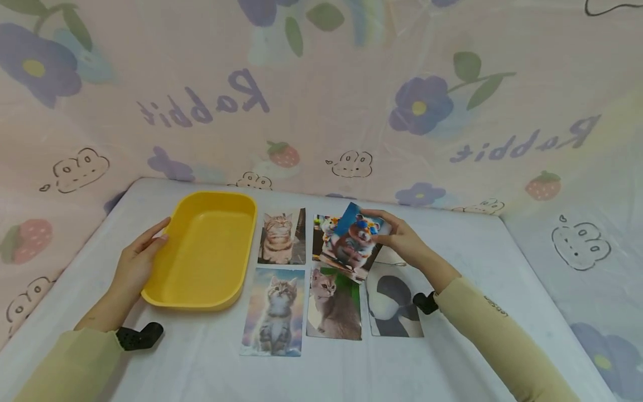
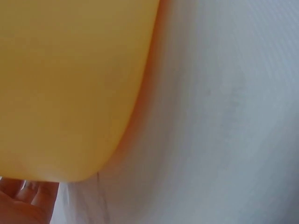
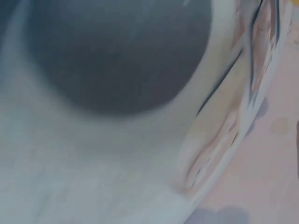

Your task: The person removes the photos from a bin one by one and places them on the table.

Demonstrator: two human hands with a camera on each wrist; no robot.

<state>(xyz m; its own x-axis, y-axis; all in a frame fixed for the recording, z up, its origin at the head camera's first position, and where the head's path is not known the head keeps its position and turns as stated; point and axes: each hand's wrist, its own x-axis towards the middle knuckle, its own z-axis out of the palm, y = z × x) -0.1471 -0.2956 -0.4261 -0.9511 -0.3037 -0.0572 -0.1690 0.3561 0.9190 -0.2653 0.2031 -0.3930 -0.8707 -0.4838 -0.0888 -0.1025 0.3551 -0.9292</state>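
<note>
My right hand [image 1: 404, 240] pinches the edge of a picture card [image 1: 351, 243] showing a hamster in blue sunglasses. That card is tilted and held over another hamster card [image 1: 318, 240], hiding part of it. At the left, my left hand [image 1: 135, 265] holds the side of a yellow plastic tray [image 1: 201, 306], its thumb by the rim; its fingers [image 2: 44, 200] show beside the tray in the left wrist view. Between tray and right hand lie an orange cat card [image 1: 281, 237], a kitten card [image 1: 273, 312], a grey cat card [image 1: 334, 307] and a panda card [image 1: 394, 301].
Another pale card [image 1: 389, 257] lies mostly hidden under the right hand and held card. The white table [image 1: 311, 379] meets a printed curtain [image 1: 321, 111] at the back and sides. The right wrist view is blurred and close to the panda card.
</note>
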